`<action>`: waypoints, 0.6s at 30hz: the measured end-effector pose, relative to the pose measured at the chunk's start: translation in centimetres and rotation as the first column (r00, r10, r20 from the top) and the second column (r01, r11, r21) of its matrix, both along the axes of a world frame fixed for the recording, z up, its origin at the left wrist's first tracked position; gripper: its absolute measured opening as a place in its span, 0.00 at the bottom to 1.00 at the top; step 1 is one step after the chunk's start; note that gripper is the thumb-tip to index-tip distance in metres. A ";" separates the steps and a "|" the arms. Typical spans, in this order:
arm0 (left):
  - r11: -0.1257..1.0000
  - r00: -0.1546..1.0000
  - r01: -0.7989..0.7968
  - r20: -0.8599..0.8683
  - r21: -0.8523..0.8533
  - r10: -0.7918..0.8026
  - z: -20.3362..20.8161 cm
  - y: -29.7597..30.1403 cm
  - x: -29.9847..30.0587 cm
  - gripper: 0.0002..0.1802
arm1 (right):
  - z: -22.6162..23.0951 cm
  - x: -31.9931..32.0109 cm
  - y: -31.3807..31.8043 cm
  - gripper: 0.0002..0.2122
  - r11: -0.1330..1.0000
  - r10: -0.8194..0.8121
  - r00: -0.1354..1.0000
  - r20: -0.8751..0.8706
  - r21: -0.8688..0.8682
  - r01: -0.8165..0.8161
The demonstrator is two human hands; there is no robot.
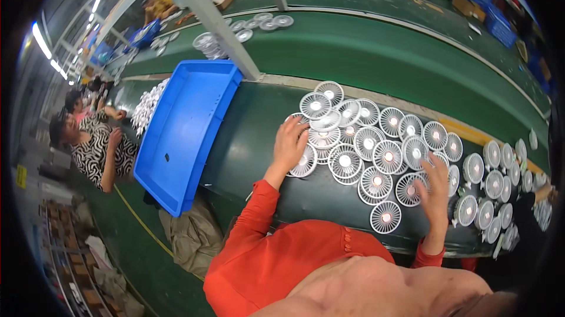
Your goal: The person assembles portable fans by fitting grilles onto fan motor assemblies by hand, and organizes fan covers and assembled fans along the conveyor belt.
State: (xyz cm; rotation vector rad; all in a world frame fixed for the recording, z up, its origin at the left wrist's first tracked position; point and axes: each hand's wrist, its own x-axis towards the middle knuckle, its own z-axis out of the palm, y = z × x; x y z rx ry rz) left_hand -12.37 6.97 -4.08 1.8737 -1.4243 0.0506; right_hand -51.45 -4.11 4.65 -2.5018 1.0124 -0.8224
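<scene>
Round white fan grilles (388, 157) with spoked fronts and shiny centres lie in a loose, overlapping pile on the dark green bench in front of me. At the pile's left edge, my left hand (288, 145) rests its outstretched fingers over a grille (304, 161), partly covering it. My right hand (434, 186) is at the right side of the pile, its fingers apart beside another grille (415, 151); whether the fingertips touch it, I cannot tell. Neither hand grips anything. One grille (385, 217) lies closest to me, near the bench's front edge.
A blue plastic tray (182, 132) with a small dark spot inside stands left of the pile. Beyond it are small white parts (149, 105) and a person in a patterned top (97, 149). A metal post (218, 23) rises behind the tray. More fan pieces (484, 214) stand at right.
</scene>
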 end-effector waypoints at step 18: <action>0.999 0.998 -0.049 -0.043 0.003 0.049 0.7 0.1 -0.1 0.14 | -3.7 10.1 -0.8 0.23 0.969 0.215 0.961 -0.173 -0.084 -0.232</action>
